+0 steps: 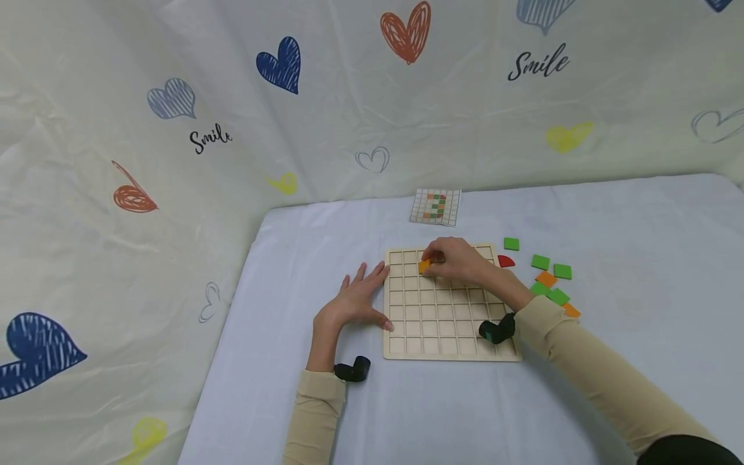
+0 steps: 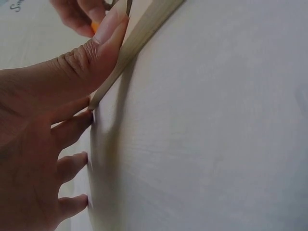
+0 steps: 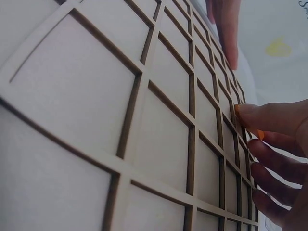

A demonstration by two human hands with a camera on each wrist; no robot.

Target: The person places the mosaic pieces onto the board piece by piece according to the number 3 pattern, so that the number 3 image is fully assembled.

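A light wooden grid board [image 1: 444, 327] lies flat on the white-covered table. My right hand [image 1: 459, 261] pinches a small orange tile [image 1: 424, 266] between thumb and fingers, low over the upper left part of the grid. In the right wrist view, the thumb [image 3: 269, 118] presses against the orange tile [image 3: 260, 134], most of which the fingers hide. My left hand [image 1: 356, 302] has its fingers spread, and its fingertips and thumb touch the board's left edge. From the left wrist view, the thumb [image 2: 91, 62] rests on the wooden rim [image 2: 144, 36].
Right of the board lie a red rounded tile [image 1: 506, 261], several green tiles [image 1: 540, 262] and a few orange tiles [image 1: 546, 279]. A printed pattern card [image 1: 435, 207] with coloured squares lies behind the board. A cloth with hearts [image 1: 407, 32] hangs behind the table.
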